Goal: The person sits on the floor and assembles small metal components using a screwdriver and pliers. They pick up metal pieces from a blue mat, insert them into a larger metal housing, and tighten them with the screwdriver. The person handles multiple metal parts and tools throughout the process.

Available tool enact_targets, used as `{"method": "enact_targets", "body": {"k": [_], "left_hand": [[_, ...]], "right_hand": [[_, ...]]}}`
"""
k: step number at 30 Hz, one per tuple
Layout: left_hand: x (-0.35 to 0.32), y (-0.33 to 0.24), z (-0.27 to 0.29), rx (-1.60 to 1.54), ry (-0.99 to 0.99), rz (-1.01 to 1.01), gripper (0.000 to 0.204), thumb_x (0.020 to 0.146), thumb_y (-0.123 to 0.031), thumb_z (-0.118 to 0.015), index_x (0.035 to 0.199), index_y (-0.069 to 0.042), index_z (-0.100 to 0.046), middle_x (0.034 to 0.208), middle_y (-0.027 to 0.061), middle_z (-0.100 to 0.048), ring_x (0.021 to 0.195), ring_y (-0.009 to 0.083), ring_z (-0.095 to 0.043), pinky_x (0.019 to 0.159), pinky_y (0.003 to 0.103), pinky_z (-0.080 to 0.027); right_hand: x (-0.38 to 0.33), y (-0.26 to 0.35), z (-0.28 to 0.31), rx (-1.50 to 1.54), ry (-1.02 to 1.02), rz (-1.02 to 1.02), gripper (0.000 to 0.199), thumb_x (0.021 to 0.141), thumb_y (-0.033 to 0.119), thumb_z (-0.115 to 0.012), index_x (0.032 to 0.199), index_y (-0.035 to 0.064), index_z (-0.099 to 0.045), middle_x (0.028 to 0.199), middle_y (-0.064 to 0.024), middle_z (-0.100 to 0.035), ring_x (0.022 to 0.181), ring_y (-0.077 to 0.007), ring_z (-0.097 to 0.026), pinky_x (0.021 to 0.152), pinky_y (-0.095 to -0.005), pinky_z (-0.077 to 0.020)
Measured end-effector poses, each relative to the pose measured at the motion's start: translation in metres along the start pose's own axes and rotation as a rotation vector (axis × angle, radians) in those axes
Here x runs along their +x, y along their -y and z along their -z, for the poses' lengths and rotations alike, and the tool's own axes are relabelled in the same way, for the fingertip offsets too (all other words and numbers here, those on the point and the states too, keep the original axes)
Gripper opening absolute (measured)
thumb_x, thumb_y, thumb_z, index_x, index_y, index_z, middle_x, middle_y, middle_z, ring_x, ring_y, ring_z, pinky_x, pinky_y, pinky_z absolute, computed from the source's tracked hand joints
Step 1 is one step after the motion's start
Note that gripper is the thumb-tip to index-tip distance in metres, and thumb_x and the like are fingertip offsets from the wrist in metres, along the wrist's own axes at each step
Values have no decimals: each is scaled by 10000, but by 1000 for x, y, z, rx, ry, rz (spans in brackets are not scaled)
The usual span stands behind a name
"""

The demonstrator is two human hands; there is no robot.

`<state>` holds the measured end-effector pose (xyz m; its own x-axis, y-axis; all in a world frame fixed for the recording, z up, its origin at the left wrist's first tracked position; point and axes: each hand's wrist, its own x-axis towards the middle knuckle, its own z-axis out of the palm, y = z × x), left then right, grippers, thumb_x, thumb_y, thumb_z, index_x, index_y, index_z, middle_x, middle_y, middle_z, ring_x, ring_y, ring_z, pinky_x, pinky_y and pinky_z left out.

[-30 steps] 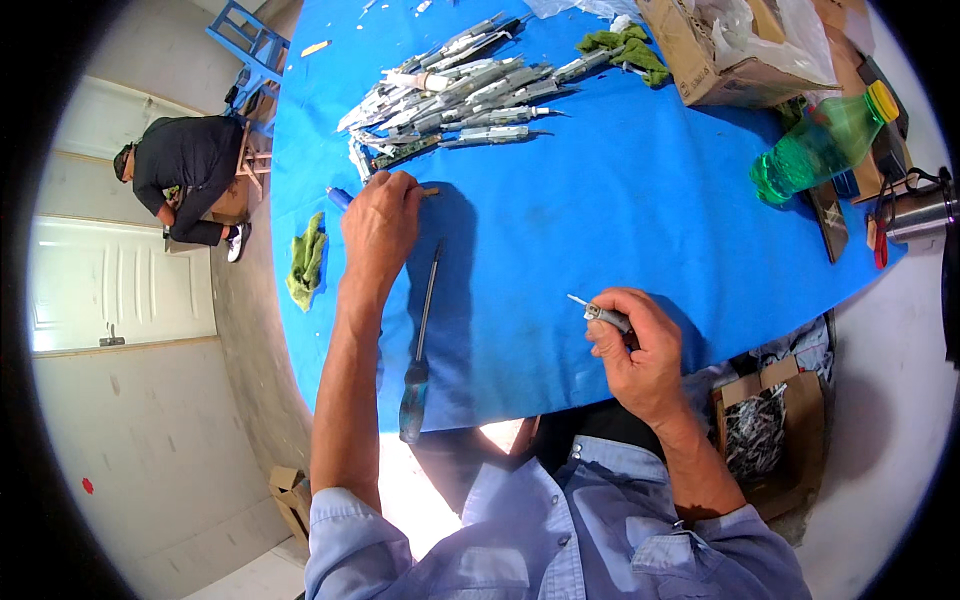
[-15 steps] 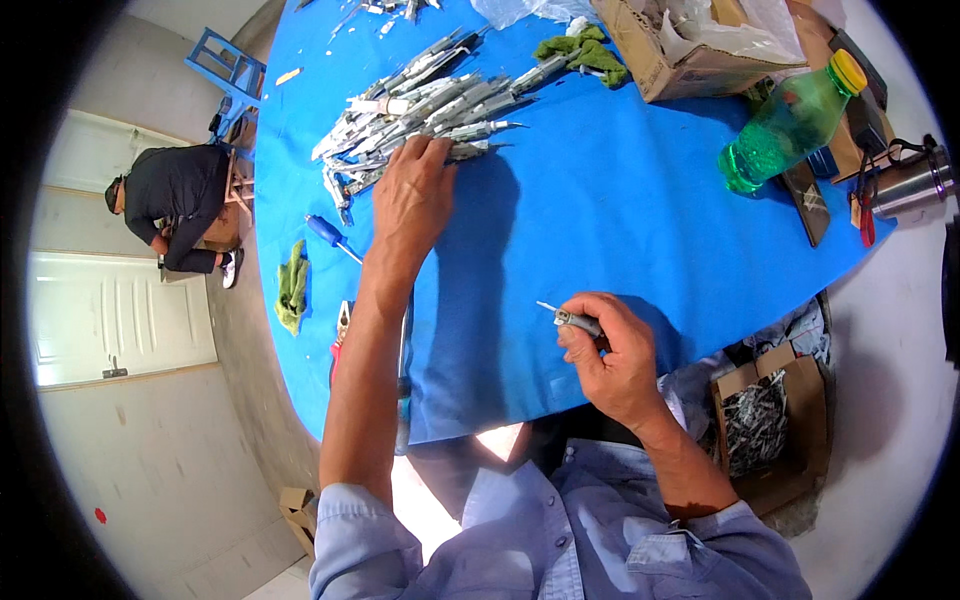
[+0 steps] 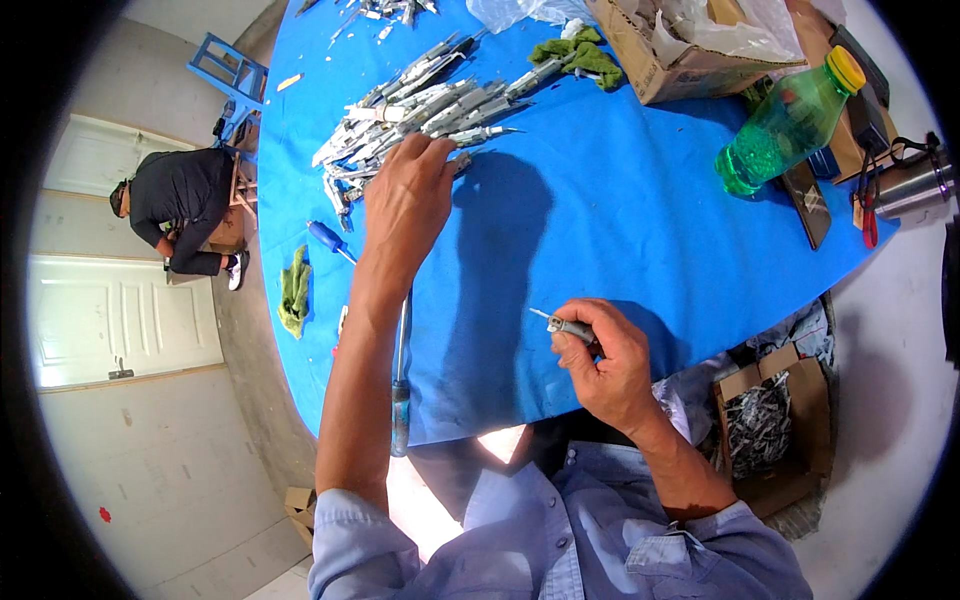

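My left hand (image 3: 408, 195) is at the near edge of a heap of slim grey metal parts (image 3: 430, 105) on the blue-covered table (image 3: 590, 200). Its fingers are bent; one grey metal part (image 3: 460, 163) sticks out past them, while the fingertips themselves are hidden. Lower and to the right, my right hand (image 3: 612, 365) grips a short grey metal part (image 3: 570, 327) between thumb and fingers. A thin pin points from that part toward the left. Beside my left forearm lie a blue-handled screwdriver (image 3: 326, 237) and a long tool with a blue handle (image 3: 400, 415).
A green cloth (image 3: 294, 292) lies at the table's left edge. Toward the right stand an open carton (image 3: 680, 75), a green bottle (image 3: 790, 125) and a steel flask (image 3: 915, 185). Below the table, a box (image 3: 800, 430) holds metal pieces. A person (image 3: 180, 200) sits at far left.
My left hand has drawn back slightly, and the part under its fingers has shifted with it. Its shadow has slid right. The right hand keeps its grip, nearly still.
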<state>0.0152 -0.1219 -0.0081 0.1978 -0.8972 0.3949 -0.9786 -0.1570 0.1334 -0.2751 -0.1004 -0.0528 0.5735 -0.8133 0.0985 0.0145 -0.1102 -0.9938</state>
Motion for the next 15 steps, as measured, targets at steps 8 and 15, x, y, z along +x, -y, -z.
{"method": "enact_targets", "body": {"k": [8, 15], "left_hand": [[19, -7, -18, 30, 9, 47, 118, 971, -175, -693, 1028, -79, -729, 1024, 122, -709, 1010, 356, -687, 828, 488, -571], [-22, 44, 0, -64, -198, 357, 165, 941, -239, -756, 1024, -101, -794, 958, 115, -777, 862, 335, -750, 749, 418, -582]], "right_hand": [[-1, 2, -3, 25, 6, -17, 161, 963, 22, -725, 1114, -16, -686, 1024, -144, -718, 796, -218, -710, 659, -314, -554], [-1, 0, 2, 27, 14, -29, 183, 974, 36, -732, 1138, -16, -672, 1026, -128, -707, 785, -199, -693, 642, -305, -559]]}}
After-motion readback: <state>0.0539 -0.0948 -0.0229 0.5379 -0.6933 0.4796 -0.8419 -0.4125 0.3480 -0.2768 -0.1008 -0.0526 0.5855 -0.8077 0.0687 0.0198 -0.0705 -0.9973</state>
